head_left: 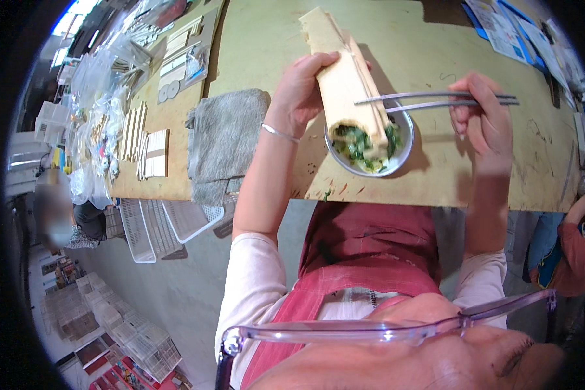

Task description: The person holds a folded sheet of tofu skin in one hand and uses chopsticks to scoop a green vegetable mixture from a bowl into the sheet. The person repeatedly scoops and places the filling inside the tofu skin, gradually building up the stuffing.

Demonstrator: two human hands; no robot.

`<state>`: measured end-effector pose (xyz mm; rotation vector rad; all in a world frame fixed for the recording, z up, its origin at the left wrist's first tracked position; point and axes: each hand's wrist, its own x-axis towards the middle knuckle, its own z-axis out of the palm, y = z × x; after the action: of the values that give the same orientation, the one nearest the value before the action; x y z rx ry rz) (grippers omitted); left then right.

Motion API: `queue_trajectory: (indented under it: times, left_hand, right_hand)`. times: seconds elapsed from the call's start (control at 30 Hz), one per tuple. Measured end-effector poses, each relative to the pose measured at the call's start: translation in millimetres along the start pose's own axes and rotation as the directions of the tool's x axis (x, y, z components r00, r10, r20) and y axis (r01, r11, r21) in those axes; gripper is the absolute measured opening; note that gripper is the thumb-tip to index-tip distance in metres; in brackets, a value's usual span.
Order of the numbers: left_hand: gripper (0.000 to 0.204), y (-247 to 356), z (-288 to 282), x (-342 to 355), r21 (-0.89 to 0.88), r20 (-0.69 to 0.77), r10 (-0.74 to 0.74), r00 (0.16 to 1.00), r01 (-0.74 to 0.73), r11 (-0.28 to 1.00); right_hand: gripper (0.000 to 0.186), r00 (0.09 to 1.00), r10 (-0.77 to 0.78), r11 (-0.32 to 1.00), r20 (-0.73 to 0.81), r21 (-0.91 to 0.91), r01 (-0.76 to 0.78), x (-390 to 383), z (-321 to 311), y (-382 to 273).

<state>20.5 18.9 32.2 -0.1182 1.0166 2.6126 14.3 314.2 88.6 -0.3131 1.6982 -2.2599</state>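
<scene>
My left hand (300,86) is closed around a long pale tan piece (346,88), rolled or folded like flatbread; what it is made of I cannot tell. Its far end is ragged, and its hollow near end hangs over a white bowl (407,144). Chopped leafy greens (359,148) show at that opening and in the bowl, partly covered by the piece. Metal-grey chopsticks (429,101) are gripped in my right hand (481,114). Their tips point left, across the piece's right edge; whether they touch it is unclear.
A grey towel (226,136) lies left of my arm on the yellowish table (266,39). Wooden strips (155,155) and plastic bags (101,97) crowd farther left. White baskets (143,231) stand below the edge. Papers (500,29) lie far right, and another person's arm (575,244) shows at right.
</scene>
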Motion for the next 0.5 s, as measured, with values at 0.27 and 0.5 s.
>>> queue_trajectory:
  times: [0.27, 0.5]
  left_hand:
    - [0.038, -2, 51, -35, -0.060, 0.083, -0.083, 0.993, 0.089, 0.994]
    - [0.043, -13, 65, -38, -0.163, 0.056, -0.151, 0.987, 0.158, 0.974]
  right_hand:
    - [0.032, 0.918, -0.394, 0.903, -0.040, 0.169, 0.395, -9, 4, 6]
    - [0.037, 0.890, -0.405, 0.905, 0.209, 0.229, 0.358, -19, -14, 0]
